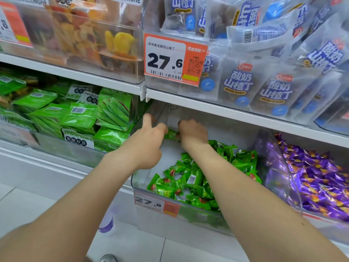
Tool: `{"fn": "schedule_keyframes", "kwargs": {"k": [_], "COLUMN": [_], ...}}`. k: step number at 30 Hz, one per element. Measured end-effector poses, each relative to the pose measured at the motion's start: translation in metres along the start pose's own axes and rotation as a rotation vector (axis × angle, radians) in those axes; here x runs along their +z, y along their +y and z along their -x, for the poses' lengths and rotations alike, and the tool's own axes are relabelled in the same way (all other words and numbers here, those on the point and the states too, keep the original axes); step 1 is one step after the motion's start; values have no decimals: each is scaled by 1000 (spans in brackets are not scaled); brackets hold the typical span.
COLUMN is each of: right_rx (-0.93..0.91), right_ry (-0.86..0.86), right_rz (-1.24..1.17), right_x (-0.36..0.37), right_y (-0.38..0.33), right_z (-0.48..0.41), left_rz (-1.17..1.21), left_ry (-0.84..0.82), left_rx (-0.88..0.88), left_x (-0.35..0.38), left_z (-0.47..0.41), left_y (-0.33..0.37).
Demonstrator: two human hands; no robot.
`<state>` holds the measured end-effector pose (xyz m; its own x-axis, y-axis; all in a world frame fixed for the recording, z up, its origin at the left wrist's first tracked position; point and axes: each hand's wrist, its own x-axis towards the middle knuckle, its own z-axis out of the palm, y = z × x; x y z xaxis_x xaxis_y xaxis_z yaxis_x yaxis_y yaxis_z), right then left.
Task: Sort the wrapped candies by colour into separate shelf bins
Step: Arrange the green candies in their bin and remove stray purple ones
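A clear shelf bin [140, 183] in the middle holds a loose pile of green wrapped candies [196, 178], mostly at its front and right. Both my hands reach deep into the back of this bin. My left hand [149, 142] and my right hand [192, 133] meet on a green candy [171, 134], fingers of both pinched around it. To the right, a second clear bin [272, 167] is filled with purple wrapped candies [319, 178].
Left of the green bin stands a bin of green snack packets [81, 118]. The shelf above [226, 108] hangs low over my hands, carrying white-and-blue pouches [275, 89] and a price tag [174, 60]. A bottle [107, 224] stands on the tiled floor below.
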<state>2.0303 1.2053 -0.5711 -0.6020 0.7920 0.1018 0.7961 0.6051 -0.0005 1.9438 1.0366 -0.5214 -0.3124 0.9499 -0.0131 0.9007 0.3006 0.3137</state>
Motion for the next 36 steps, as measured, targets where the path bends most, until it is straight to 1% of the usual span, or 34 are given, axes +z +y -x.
{"fn": "schedule_keyframes", "kwargs": {"k": [3, 6, 8, 11, 14, 16, 18, 22, 23, 24, 25, 27, 28, 29, 31, 33, 34, 35, 36], "right_rx": [-20, -28, -86, -224, -308, -320, -304, -271, -264, -244, -204, -39, 71, 173, 294, 307, 294, 276, 244], "right_ry": [-8, -33, -124, -314, -456, -424, -328, -212, -155, -84, -22, 32, 12, -54, -259, -430, -472, -483, -473], "right_rz": [-8, 22, 53, 33, 35, 34, 6, -32, -95, -219, -404, -858, -1063, -1237, -1487, -1620, -1642, -1615, -1524], "right_x": [-3, -16, -25, -34, -37, -34, -28, -21, -23, -25, -29, -41, -48, -54, -63, -72, -74, -77, -80], "right_y": [2, 8, 12, 15, 22, 30, 37, 41, 41, 41, 40, 36, 34, 33, 32, 32, 34, 36, 39], "right_z": [2, 6, 10, 23, 42, 50, 53, 56, 58, 60, 64, 75, 81, 88, 100, 110, 112, 113, 114], "left_rz": [54, 86, 94, 89, 49, -34, -81, -51, -28, 0, 29, 93, 130, 172, 278, 416, 468, 500, 522], "left_ry": [9, 79, 157, 272, 297, 293, 296, 244, 258, 289, 324, 361, 355, 336, 298, 265, 257, 257, 259], "left_rx": [8, 32, 49, 111, 161, 198, 237, 299, 323, 343, 351, 338, 337, 347, 393, 387, 353, 306, 249], "left_x": [1, 0, -1, -1, -3, -5, -5, -3, -2, -1, 1, 3, 2, 2, -1, -5, -8, -9, -11], "left_z": [3, 7, 11, 17, 24, 29, 32, 31, 30, 29, 27, 25, 25, 25, 26, 31, 34, 36, 39], "left_y": [-3, -4, -4, -7, -5, 0, 6, 11, 11, 11, 10, 10, 10, 11, 14, 20, 23, 26, 29]}}
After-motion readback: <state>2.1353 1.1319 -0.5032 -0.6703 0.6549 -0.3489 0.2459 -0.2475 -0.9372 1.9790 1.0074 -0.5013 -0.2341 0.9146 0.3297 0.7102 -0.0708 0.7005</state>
